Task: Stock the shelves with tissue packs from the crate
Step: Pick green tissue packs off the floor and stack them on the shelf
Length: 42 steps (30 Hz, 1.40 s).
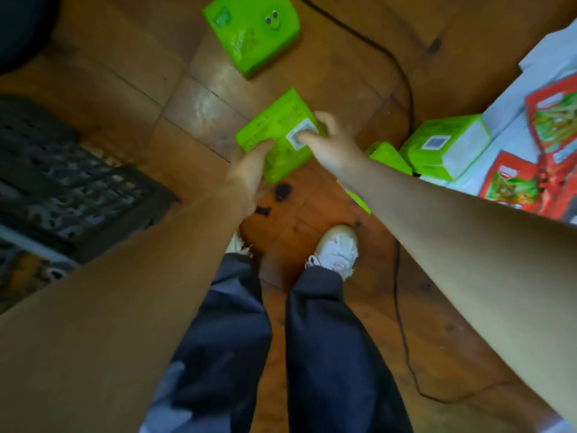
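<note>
I hold a bright green tissue pack [278, 132] above the wooden floor, its barcode side facing up. My left hand [249, 170] grips its near left corner, thumb on top. My right hand [331, 142] grips its right end, thumb on the barcode label. A second green pack [253, 32] with a smiley face lies on the floor farther ahead. Another green pack [446, 145] lies at the shelf's edge on the right, and a further one [387, 157] shows partly under my right forearm. The black plastic crate [62, 179] stands at the left.
A white shelf [512, 126] on the right carries red snack packets [512, 182]. A black cable [402, 89] runs across the floor past my right foot [337, 248]. A dark round object [22, 26] fills the top left corner.
</note>
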Each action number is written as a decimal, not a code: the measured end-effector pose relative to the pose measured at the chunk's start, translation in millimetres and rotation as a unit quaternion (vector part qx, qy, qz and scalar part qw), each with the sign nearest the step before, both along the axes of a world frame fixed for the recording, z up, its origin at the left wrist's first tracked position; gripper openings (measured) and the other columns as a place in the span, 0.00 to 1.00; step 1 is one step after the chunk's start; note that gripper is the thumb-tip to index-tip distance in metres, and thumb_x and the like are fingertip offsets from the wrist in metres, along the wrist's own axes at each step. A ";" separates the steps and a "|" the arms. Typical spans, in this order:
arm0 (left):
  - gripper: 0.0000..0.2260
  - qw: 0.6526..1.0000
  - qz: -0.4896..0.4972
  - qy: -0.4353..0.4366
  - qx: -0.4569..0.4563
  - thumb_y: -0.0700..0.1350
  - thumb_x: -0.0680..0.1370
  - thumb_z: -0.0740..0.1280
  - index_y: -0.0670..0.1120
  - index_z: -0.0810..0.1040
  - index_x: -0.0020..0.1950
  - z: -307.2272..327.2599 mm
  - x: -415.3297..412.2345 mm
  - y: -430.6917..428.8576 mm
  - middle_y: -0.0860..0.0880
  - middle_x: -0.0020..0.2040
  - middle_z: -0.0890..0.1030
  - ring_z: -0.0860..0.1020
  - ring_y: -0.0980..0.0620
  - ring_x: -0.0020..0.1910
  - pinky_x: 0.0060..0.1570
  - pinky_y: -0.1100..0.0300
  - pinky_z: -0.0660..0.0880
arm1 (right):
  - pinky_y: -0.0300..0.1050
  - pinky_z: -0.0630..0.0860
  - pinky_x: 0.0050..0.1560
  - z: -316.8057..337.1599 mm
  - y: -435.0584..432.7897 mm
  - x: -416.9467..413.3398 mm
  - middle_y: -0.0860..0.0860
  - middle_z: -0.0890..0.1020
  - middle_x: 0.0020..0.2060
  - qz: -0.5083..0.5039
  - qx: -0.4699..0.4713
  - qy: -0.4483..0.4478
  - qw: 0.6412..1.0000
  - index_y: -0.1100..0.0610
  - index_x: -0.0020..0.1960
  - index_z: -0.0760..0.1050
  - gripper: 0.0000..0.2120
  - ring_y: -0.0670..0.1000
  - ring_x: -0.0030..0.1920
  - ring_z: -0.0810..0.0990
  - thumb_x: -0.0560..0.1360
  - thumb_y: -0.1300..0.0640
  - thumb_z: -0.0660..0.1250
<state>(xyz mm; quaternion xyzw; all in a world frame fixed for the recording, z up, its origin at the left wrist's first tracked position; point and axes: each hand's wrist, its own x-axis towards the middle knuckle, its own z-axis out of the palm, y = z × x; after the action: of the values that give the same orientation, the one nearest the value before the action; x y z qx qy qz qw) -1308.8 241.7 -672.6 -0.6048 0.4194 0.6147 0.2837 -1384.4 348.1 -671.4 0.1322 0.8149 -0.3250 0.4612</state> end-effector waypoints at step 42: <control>0.15 0.886 -0.152 0.428 -0.094 0.59 0.75 0.64 0.55 0.76 0.58 701.4 129.1 18.4 0.48 0.59 0.79 0.76 0.46 0.60 0.59 0.51 0.72 | 0.36 0.61 0.63 707.1 82.6 141.3 0.47 0.72 0.57 -0.097 -0.197 0.322 0.921 0.56 0.64 0.72 0.15 0.48 0.64 0.68 0.78 0.57 0.60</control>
<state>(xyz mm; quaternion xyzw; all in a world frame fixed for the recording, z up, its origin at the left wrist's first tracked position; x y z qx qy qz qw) -1179.7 260.0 28.8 -0.2353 0.6425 0.7212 0.1082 -1243.1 430.7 35.7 0.0054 0.8222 -0.5470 0.1573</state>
